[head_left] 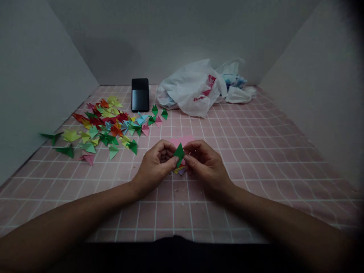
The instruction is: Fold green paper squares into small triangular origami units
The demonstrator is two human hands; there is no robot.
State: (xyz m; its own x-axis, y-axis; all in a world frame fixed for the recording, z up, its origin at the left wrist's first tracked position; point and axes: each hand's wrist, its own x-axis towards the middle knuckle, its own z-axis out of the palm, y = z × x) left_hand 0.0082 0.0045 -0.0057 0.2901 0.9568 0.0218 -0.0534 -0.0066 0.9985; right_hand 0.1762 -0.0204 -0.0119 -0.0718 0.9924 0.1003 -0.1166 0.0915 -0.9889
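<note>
A small green folded paper [179, 154], diamond-shaped, is held up between both hands near the middle of the table. My left hand [157, 163] pinches its left side between thumb and fingers. On the other side, the thumb and fingers of my right hand [209, 163] close on its right edge. Beneath and just behind the hands lie sheets of coloured paper: a pink sheet [184, 140] sticks out at the back, and yellow and purple corners [179, 170] show below the green piece. The hands hide the rest of these sheets.
Many folded paper cranes [113, 129] in several colours lie spread at the left. A black phone [140, 94] stands at the back. White plastic bags [193, 89] rest by the back wall, on a pink checked tablecloth [256, 170]. Pale walls enclose three sides.
</note>
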